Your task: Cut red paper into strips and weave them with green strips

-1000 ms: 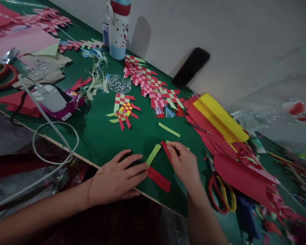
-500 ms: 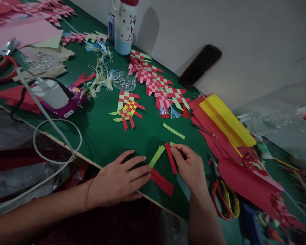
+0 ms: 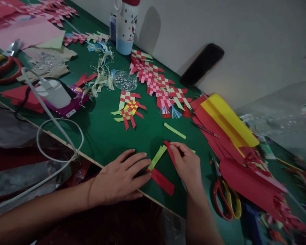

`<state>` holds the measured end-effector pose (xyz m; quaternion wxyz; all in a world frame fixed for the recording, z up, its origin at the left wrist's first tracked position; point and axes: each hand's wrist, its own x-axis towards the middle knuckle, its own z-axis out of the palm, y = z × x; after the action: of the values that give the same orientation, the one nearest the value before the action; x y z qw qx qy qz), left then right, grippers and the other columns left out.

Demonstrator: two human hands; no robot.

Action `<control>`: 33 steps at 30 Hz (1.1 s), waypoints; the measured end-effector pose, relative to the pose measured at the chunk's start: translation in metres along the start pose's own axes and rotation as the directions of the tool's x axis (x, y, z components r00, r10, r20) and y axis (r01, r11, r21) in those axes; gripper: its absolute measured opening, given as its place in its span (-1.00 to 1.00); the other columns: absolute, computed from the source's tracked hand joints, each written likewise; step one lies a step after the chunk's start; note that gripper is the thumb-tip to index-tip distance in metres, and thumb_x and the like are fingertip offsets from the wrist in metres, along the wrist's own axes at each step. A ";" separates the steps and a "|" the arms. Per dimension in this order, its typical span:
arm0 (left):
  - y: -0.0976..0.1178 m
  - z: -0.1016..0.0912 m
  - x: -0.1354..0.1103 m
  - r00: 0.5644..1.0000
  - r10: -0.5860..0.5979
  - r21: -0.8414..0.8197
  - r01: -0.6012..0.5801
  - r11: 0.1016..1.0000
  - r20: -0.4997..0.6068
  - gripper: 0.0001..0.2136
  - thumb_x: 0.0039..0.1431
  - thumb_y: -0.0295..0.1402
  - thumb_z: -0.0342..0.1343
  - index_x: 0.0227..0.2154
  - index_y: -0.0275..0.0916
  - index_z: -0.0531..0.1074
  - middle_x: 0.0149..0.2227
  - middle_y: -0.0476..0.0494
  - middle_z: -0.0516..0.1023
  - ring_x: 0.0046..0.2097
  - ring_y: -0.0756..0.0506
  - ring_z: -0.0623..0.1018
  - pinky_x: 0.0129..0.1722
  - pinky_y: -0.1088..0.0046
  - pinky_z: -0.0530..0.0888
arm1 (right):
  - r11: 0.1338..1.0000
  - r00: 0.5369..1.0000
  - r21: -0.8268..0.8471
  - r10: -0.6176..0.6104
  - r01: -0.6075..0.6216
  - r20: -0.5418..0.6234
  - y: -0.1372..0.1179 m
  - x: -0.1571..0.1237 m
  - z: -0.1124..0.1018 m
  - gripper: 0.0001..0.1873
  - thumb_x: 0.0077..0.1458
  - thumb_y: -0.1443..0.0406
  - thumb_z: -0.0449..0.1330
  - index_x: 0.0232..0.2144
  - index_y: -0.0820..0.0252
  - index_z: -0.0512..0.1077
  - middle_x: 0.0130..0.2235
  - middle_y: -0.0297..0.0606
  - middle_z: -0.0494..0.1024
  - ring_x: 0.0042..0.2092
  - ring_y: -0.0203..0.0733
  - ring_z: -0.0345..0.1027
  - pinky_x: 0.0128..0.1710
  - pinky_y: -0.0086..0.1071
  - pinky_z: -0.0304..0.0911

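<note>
My left hand (image 3: 119,178) lies flat with the fingers spread. Its fingertips press the place where the green strip (image 3: 157,157) meets the doubled red strip (image 3: 163,181), near the front edge of the surface (image 3: 104,139). My right hand (image 3: 187,166) pinches the thin red strip (image 3: 169,149) just beside the green strip. If I lift the left fingertips too soon, I think the strips can slide apart. If I pull the thin red strip hard, it may tear or crease. The doubled red strip lies close to the edge and could slip off.

Matt paper strips (image 3: 163,181) on smooth green table covering (image 3: 104,136)
</note>
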<state>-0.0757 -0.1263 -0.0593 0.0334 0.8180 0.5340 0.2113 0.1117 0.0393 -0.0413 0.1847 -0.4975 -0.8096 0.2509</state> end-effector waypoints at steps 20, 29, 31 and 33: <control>0.001 0.002 -0.001 1.000 -0.015 -0.015 0.015 1.000 0.017 -0.59 0.22 -0.06 0.10 0.05 -0.13 0.36 0.17 -0.18 0.36 0.27 -0.29 0.22 0.25 -0.03 0.16 | 1.000 1.000 0.027 0.016 -0.015 -0.019 0.008 -0.003 0.001 -0.61 0.15 0.00 0.09 -0.25 0.12 0.55 -0.19 -0.18 0.64 -0.14 -0.05 0.49 -0.10 -0.23 0.32; 0.000 0.003 -0.001 1.000 -0.011 -0.018 0.011 1.000 0.028 -0.59 0.23 -0.05 0.09 0.06 -0.11 0.36 0.17 -0.16 0.37 0.28 -0.28 0.21 0.27 -0.02 0.12 | 0.999 1.000 0.046 0.011 -0.010 -0.005 0.012 -0.003 0.002 -0.63 0.15 0.01 0.10 -0.24 0.11 0.55 -0.18 -0.20 0.63 -0.14 -0.06 0.49 -0.10 -0.24 0.31; 0.000 0.003 -0.001 1.000 -0.009 -0.016 0.010 1.000 0.026 -0.59 0.22 -0.06 0.09 0.06 -0.11 0.36 0.16 -0.16 0.37 0.28 -0.29 0.22 0.27 -0.01 0.12 | 0.999 1.000 0.046 0.003 -0.003 -0.004 0.011 -0.003 0.002 -0.63 0.15 0.02 0.09 -0.24 0.11 0.55 -0.19 -0.20 0.63 -0.14 -0.06 0.49 -0.10 -0.24 0.31; 0.000 0.003 0.000 1.000 -0.002 -0.013 0.002 1.000 0.023 -0.59 0.22 -0.05 0.10 0.06 -0.12 0.37 0.16 -0.14 0.38 0.27 -0.29 0.22 0.27 -0.01 0.12 | 0.999 1.000 0.044 -0.001 0.001 -0.003 0.012 -0.002 0.002 -0.63 0.16 0.02 0.09 -0.23 0.11 0.54 -0.19 -0.20 0.63 -0.14 -0.07 0.49 -0.11 -0.24 0.31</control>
<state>-0.0745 -0.1263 -0.0618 0.0454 0.8195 0.5330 0.2054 0.1199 0.0412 -0.0496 0.1968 -0.4931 -0.8039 0.2679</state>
